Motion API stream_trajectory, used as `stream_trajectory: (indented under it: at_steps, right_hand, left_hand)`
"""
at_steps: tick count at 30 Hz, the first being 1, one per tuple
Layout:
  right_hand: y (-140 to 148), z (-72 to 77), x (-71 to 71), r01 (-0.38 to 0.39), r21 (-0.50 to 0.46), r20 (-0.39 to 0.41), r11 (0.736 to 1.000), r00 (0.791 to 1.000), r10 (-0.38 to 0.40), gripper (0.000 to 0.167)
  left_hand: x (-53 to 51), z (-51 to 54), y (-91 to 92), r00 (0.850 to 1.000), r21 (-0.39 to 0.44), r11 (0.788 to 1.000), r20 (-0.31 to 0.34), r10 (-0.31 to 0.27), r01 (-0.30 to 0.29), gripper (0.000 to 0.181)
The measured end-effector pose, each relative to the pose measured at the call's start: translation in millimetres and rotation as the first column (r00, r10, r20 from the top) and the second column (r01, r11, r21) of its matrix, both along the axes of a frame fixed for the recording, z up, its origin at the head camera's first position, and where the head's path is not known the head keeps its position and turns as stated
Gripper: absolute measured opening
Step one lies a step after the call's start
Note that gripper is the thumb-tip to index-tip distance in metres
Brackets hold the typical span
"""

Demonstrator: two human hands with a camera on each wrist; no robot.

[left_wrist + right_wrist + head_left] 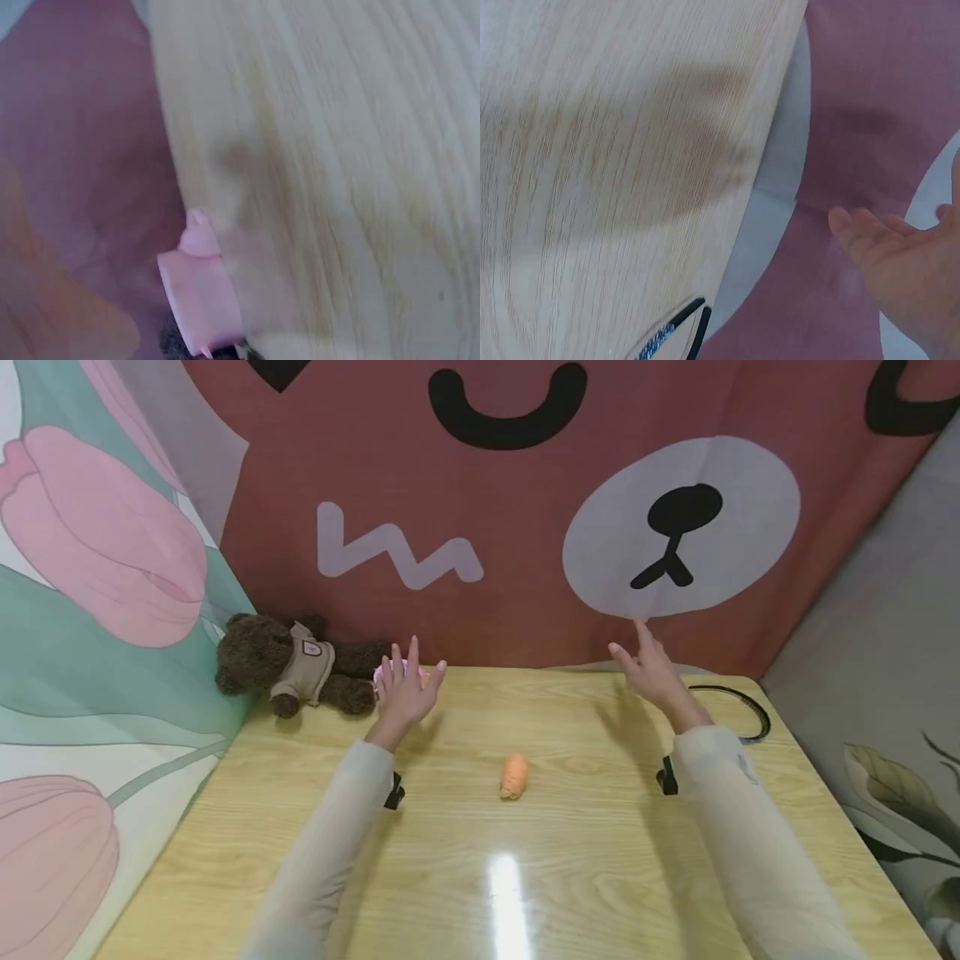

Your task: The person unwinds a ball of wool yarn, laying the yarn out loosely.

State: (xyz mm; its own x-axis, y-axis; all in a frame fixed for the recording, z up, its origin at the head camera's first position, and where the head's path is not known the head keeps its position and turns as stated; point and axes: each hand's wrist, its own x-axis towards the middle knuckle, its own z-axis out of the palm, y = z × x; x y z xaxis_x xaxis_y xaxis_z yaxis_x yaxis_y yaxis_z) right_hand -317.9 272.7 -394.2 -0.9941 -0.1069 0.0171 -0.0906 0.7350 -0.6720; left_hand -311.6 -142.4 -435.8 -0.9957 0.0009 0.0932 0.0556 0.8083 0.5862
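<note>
My left hand (406, 695) hovers with fingers spread over the back left of the table, holding nothing. Partly behind it lies a pink object (381, 675), seen in the left wrist view as a pink ring-like piece (202, 300) by the table edge. My right hand (657, 677), also empty, is raised over the back right, fingers extended; the right wrist view shows this hand (904, 262) beside the curtain. An orange object (514, 776) lies mid-table between the forearms, touched by neither hand. A black headband-like loop (757, 708) lies right of my right hand.
A brown teddy bear (303, 668) in a beige shirt lies on its back at the table's back left, its legs near my left hand. A reddish curtain (525, 610) with printed faces hangs behind the wooden table (570, 860). Printed cloths hang at both sides.
</note>
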Motion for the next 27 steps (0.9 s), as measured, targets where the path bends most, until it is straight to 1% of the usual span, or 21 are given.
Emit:
stream_trajectory:
  at_steps: [2,3,4,5,7,8,10,11,12,13,14,15,16,18,20,21,24,27]
  right_hand:
    - [-3.6,-1.1,1.6,-0.029,-0.062,0.046,0.998,0.998,0.032,0.088]
    - [-6.1,-1.5,3.5,-0.051,-0.107,0.067,0.993,0.996,0.058,0.087]
    - [-8.9,-2.2,5.4,-0.071,-0.151,0.089,0.986,0.992,0.085,0.086]
    - [-12.3,-2.7,7.9,-0.091,-0.198,0.112,0.976,0.987,0.114,0.085]
    - [-20.5,-3.3,13.6,-0.130,-0.278,0.145,0.952,0.974,0.176,0.081]
    - [-24.8,-3.2,16.9,-0.150,-0.313,0.156,0.938,0.966,0.207,0.079]
    - [-32.4,-3.9,22.5,-0.177,-0.346,0.182,0.922,0.951,0.251,0.077]
    - [-35.6,-4.3,25.3,-0.182,-0.357,0.200,0.916,0.943,0.266,0.076]
    - [-37.9,-5.4,27.8,-0.190,-0.367,0.216,0.911,0.935,0.282,0.075]
    - [-39.9,-6.7,30.1,-0.200,-0.373,0.231,0.906,0.926,0.299,0.074]
    - [-41.7,-8.2,32.4,-0.200,-0.378,0.248,0.904,0.919,0.307,0.073]
    - [-43.0,-10.2,34.2,-0.197,-0.381,0.267,0.903,0.912,0.311,0.072]
    - [-44.4,-12.3,36.2,-0.192,-0.383,0.282,0.903,0.907,0.313,0.071]
    - [-47.0,-17.2,39.3,-0.189,-0.393,0.309,0.900,0.895,0.323,0.069]
    - [-49.7,-22.3,41.7,-0.178,-0.405,0.331,0.897,0.886,0.326,0.064]
    - [-51.3,-24.7,43.1,-0.185,-0.408,0.334,0.894,0.881,0.335,0.062]
    - [-56.2,-31.3,46.9,-0.190,-0.434,0.348,0.881,0.866,0.358,0.055]
    - [-61.4,-36.8,50.8,-0.185,-0.455,0.363,0.871,0.854,0.371,0.052]
  left_hand:
    - [5.8,1.9,-0.2,1.000,0.081,0.996,0.003,-0.023,0.023,0.084]
    - [8.4,3.2,0.3,0.999,0.133,0.990,0.008,-0.043,0.042,0.084]
    - [11.0,4.8,0.9,0.997,0.193,0.979,0.018,-0.068,0.064,0.083]
    - [13.7,6.8,1.8,0.995,0.257,0.963,0.029,-0.095,0.084,0.082]
    - [20.0,10.4,3.7,0.986,0.381,0.917,0.064,-0.155,0.120,0.082]
    - [22.2,11.5,4.7,0.979,0.422,0.897,0.084,-0.186,0.134,0.081]
    - [29.2,14.5,7.2,0.961,0.476,0.867,0.139,-0.240,0.148,0.082]
    - [32.7,15.2,8.5,0.949,0.494,0.856,0.167,-0.266,0.153,0.083]
    - [36.8,15.4,9.9,0.934,0.517,0.842,0.202,-0.295,0.154,0.084]
    - [40.8,15.5,11.6,0.917,0.537,0.829,0.234,-0.323,0.155,0.085]
    - [44.9,15.4,13.2,0.901,0.552,0.820,0.266,-0.344,0.150,0.087]
    - [49.3,15.2,14.9,0.883,0.574,0.806,0.295,-0.366,0.142,0.088]
    - [53.1,14.6,16.6,0.865,0.594,0.793,0.317,-0.389,0.139,0.088]
    - [59.5,12.3,20.2,0.837,0.626,0.768,0.341,-0.428,0.137,0.088]
    - [64.2,9.0,23.4,0.820,0.643,0.753,0.352,-0.451,0.139,0.086]
    - [66.0,6.7,24.9,0.815,0.648,0.747,0.347,-0.464,0.150,0.084]
    - [71.8,0.6,28.8,0.803,0.659,0.737,0.352,-0.481,0.152,0.082]
    - [77.9,-3.8,32.6,0.791,0.660,0.734,0.358,-0.496,0.161,0.082]
